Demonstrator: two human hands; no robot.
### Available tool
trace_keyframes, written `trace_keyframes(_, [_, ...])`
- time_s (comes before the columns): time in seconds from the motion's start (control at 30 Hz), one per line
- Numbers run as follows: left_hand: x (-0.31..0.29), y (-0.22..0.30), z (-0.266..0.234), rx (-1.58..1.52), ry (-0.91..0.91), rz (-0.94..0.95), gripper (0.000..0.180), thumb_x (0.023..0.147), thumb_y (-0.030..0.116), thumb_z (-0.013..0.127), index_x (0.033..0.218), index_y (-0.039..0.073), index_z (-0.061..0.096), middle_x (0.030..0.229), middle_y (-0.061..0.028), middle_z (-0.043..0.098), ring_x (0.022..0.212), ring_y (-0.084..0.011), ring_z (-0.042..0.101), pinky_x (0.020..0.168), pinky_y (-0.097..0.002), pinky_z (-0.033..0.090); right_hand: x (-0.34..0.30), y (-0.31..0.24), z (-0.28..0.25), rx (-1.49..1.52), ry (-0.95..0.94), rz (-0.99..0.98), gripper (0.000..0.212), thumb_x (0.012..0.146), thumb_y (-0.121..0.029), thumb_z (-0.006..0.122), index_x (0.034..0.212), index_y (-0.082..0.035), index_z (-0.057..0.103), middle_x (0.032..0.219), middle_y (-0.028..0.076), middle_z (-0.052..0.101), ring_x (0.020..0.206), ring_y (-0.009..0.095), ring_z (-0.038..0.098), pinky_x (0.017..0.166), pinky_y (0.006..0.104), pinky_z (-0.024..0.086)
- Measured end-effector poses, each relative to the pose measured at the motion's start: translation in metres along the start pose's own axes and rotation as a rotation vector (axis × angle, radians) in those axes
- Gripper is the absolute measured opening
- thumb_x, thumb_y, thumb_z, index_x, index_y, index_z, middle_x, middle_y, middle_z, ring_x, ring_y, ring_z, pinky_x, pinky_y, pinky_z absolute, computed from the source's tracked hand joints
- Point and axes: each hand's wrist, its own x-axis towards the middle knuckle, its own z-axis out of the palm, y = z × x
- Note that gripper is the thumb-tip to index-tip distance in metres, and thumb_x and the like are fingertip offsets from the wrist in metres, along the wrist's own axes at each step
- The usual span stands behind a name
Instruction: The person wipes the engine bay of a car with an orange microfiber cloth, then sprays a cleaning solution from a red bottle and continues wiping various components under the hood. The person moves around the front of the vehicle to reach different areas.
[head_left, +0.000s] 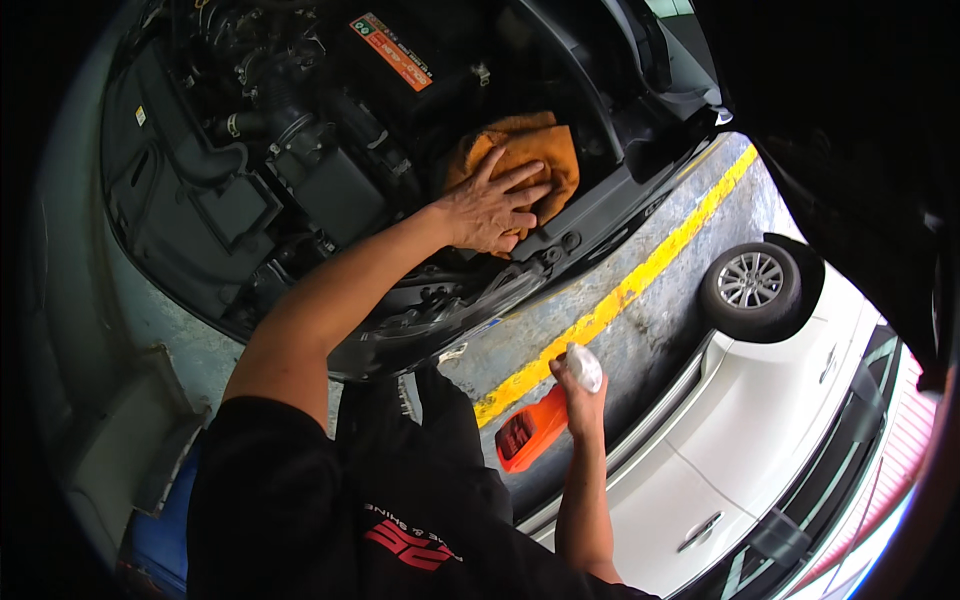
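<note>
— Orange cloth (535, 150): where does it lie?
— In the open engine bay (250, 160), near its right edge, under the left hand (490, 210), whose fingers are spread flat on it.
— And further right?
— The right hand (580, 395) hangs low beside the body, curled tight around an orange spray bottle (530, 432), above the yellow kerb line (620, 295) and next to a white car (760, 430).

Pressing left hand (492, 208) flat on orange cloth (535, 150) inside engine bay (250, 150); gripping orange spray bottle (545, 420) with right hand (580, 385) above yellow line (640, 280), near white car (740, 440).
</note>
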Motion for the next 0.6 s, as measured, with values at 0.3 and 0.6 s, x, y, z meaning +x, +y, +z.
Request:
trace_keyframes(0.3, [-0.092,-0.004,-0.043,-0.106,0.129,-0.259,0.032,0.090,0.023,0.078,0.119,0.014,0.068,0.143,-0.0091,0.059,0.137,-0.0360,0.053,0.112,-0.0503,0.046,-0.045,0.018,0.030,0.173,0.022,-0.100,0.021,0.089,-0.014,0.084,0.104,-0.003,0.074,0.087,0.000,0.069,0.079,0.011,0.063,0.071,0.0300,0.053])
trace_keyframes(0.6, [0.082,0.086,-0.019,0.160,0.179,-0.127,0.042,0.098,0.028,0.070,0.136,0.009,0.069,0.152,-0.0167,0.053,0.133,-0.0373,0.054,0.107,-0.0519,0.049,-0.088,0.074,0.077,0.358,0.009,-0.153,0.026,0.088,-0.014,0.085,0.108,-0.005,0.071,0.098,-0.001,0.071,0.088,0.009,0.063,0.079,0.0297,0.053])
